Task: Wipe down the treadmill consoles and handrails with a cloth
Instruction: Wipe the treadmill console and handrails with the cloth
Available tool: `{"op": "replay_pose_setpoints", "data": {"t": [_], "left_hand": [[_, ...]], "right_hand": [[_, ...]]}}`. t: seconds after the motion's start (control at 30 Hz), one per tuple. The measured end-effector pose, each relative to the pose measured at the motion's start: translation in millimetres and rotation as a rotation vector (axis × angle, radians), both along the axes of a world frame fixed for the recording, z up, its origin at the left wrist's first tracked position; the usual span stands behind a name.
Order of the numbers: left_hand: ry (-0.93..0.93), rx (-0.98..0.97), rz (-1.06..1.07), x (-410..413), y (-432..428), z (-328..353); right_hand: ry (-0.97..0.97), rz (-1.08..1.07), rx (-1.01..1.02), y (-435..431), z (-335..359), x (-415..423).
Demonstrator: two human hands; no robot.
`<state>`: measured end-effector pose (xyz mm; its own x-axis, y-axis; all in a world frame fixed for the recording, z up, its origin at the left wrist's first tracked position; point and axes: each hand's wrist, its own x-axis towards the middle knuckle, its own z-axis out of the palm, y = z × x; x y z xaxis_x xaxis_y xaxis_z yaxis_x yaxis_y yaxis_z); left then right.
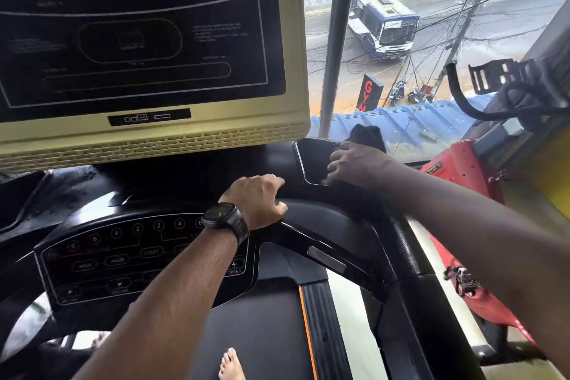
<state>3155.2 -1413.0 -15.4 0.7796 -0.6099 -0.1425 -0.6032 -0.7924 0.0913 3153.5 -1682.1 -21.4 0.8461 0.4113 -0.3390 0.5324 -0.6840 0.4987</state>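
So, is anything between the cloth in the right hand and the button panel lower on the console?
Yes. The left hand grips the curved handlebar between them, and its forearm crosses over the right part of the button panel. The right hand holds the cloth in the console's side tray.

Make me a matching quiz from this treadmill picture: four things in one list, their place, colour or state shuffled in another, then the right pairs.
Things:
1. left hand
2. right hand
3. screen frame
4. bare foot

Descriptions:
A. cream-coloured
B. on the treadmill belt
C. holds the dark cloth at the side tray
D. grips the black handlebar

Pairs: 1-D, 2-C, 3-A, 4-B
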Motion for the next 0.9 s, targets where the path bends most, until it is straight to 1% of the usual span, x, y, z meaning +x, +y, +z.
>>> {"op": "replay_pose_setpoints", "data": {"t": [0.1, 0.23, 0.3, 0.33, 0.4, 0.57, 0.6, 0.7, 0.8, 0.9], "left_hand": [[0.000, -0.010, -0.002, 2, 0, -2], [-0.013, -0.019, -0.026, 5, 0, -4], [-0.021, -0.017, -0.038, 6, 0, -4], [-0.019, -0.021, -0.040, 7, 0, -4], [-0.012, -0.031, -0.042, 7, 0, -4], [-0.001, -0.044, -0.042, 8, 1, -4], [-0.001, -0.043, -0.040, 7, 2, -5], [0.002, -0.043, -0.032, 7, 2, -4], [-0.001, -0.037, -0.036, 7, 2, -4], [0.003, -0.035, -0.029, 5, 2, -3]], "right_hand": [[-0.004, 0.067, -0.167, 4, -16, 23], [-0.131, 0.249, -0.186, 3, -31, 57], [-0.161, 0.287, -0.208, 2, -39, 65], [-0.152, 0.272, -0.263, 4, -39, 66], [-0.070, 0.170, -0.380, 12, -38, 64], [0.068, -0.071, -0.408, 28, -22, 58], [0.067, -0.117, -0.401, 32, -18, 56], [0.112, -0.279, -0.267, 42, -9, 47], [0.129, -0.359, -0.215, 50, -4, 40], [0.140, -0.406, -0.211, 55, -3, 33]]}}
